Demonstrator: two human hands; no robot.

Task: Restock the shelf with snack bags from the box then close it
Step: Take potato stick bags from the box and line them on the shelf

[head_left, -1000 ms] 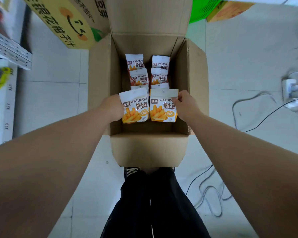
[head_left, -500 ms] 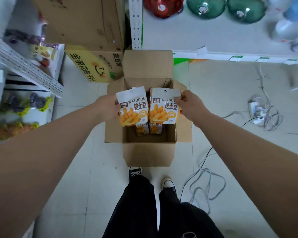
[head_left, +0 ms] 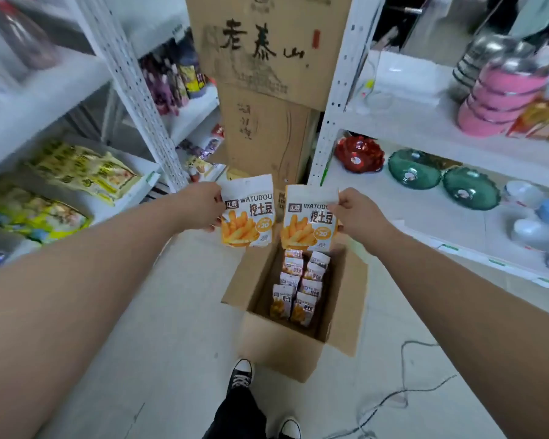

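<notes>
Two snack bags sit at frame centre. I pinch the left bag (head_left: 248, 213) by its side edge in my left hand (head_left: 200, 205), and the right bag (head_left: 309, 221) by its top corner in my right hand (head_left: 352, 213). Each is white, printed with orange fries and "WATUDOU". Lower centre, the open box (head_left: 286, 350) holds perhaps eight boxed bags (head_left: 298, 289) in two columns; blur hampers counting.

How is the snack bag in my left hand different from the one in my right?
The left bag is held by its left edge in the left hand; the right bag by its right edge in the right hand. The left bag's WATUDOU label reads in full; the right bag's last letter is hidden behind the hand. Both are upright with the same white-and-orange print.
</notes>
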